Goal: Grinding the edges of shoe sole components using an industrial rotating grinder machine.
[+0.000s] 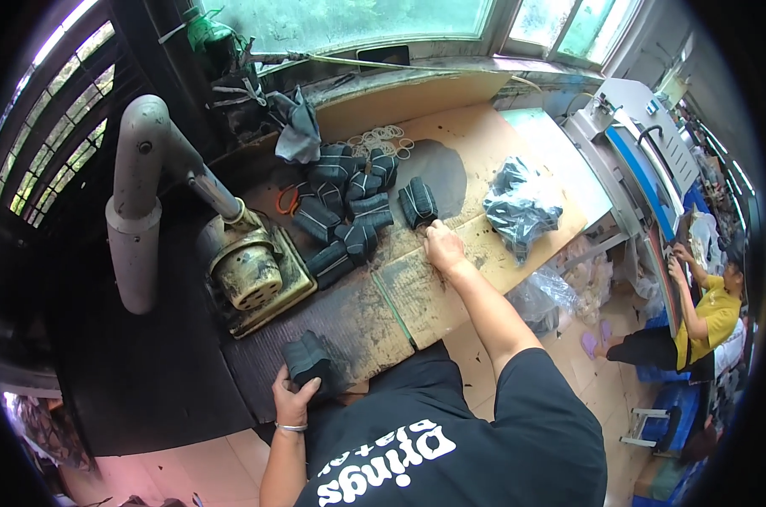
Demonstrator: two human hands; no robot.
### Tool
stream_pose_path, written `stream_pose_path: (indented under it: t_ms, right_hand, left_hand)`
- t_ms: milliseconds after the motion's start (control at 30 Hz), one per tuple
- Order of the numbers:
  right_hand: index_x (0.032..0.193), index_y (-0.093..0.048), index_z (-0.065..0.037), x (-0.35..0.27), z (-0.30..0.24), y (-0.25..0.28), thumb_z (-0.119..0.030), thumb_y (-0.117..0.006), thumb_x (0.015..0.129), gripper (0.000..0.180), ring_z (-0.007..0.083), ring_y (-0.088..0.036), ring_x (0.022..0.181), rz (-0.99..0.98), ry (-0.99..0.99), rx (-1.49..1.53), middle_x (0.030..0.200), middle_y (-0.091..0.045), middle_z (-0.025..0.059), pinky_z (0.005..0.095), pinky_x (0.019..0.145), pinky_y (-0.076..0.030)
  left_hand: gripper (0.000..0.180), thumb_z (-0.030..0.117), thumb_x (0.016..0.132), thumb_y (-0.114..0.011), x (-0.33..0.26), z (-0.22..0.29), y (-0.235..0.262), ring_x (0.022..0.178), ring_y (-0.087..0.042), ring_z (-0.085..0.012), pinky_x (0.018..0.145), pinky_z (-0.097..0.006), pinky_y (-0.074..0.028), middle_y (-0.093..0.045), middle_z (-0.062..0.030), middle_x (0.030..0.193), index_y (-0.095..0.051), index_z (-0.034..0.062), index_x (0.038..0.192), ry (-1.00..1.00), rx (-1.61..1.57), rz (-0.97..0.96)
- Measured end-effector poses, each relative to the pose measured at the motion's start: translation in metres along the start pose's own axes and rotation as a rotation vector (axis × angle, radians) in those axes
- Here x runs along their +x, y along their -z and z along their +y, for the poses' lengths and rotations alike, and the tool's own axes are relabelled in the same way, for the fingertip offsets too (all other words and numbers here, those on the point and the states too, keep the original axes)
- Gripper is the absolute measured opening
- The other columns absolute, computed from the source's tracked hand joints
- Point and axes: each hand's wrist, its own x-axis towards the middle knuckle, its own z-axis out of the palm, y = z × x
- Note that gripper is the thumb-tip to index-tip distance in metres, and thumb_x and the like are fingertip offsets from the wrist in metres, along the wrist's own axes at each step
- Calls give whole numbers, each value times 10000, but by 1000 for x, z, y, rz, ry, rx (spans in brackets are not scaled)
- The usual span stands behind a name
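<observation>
Head view: pinching an apparently unbanded dark-grey block of soft stacked sheets [307,357] between thumb and fingers of the left hand [293,402], near the edge of the tan, black-stained counter [440,302]; resting the right hand [445,247], fingers curled, at a white-banded dark-grey bundle [418,203], cannot tell if pinching; could splay or drop the block through uneven squeezing; wearing large white lettering on a black cloth T-shirt [518,431].

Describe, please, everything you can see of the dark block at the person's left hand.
The dark grey block looks like a thick stack of soft, matte pieces, perhaps foam or fabric, with a curved, uneven outline. No band is visible around it. It sits at the near edge of the stained bench; the left hand grips its near end.
</observation>
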Motion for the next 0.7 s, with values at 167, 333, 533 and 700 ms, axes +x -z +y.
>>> stream_pose_path:
  t_ms: [167,333,533,700]
  right_hand:
    - [872,-661,-10,-9,-15,-14,-119,-609,849,123,389,-662,877,95,96,212,944,-673,217,462,767,-541]
    - [1024,-620,7,-88,-158,11,-83,-594,873,178,191,-676,841,-829,397,958,860,-701,110,340,746,-548]
    - [954,-603,14,-112,-184,24,-2,-575,839,119,148,-639,866,-768,458,1045,760,-619,42,325,764,-521]
    - [1038,-668,17,-121,-167,-18,-105,-582,933,183,176,-582,655,-873,145,1477,635,-550,18,315,767,-527]
  left_hand:
    - [637,108,709,-770,-9,23,-18,1130,-610,-226,1038,-340,-431,-634,-105,1221,-541,-42,1284,95,-417,-88]
    - [806,206,678,-754,-18,44,-19,1237,-563,-287,1115,-397,-378,-551,-159,1371,-468,-46,1387,85,-491,-264]
    - [740,210,736,-727,-14,40,-7,1289,-518,-241,1118,-374,-368,-549,-127,1385,-486,-35,1392,168,-526,-407]
    - [609,102,774,-720,-24,47,14,1154,-574,-164,1017,-311,-438,-613,-85,1262,-520,-48,1329,145,-555,-291]
